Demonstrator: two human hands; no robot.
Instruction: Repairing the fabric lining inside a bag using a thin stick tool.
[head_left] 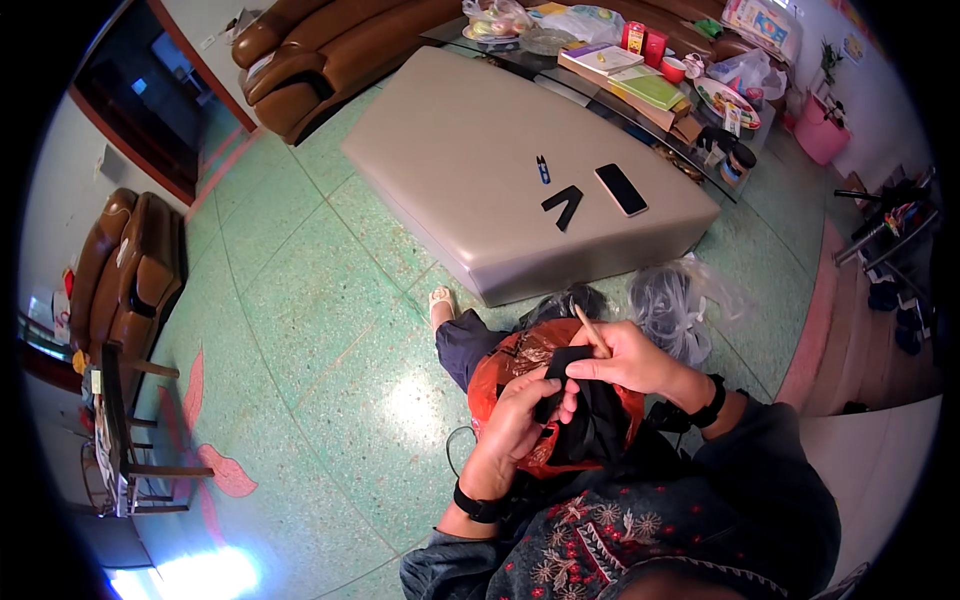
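A single wide fisheye view looks steeply down from the person's head, close over the lap and both hands at lower centre. It faces forward across the green floor toward the grey ottoman, edges bending at the rim.

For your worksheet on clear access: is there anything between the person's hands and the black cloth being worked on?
Nothing visible. The left hand and right hand both already grip the black cloth over the orange bag. The right hand also holds a thin wooden stick.
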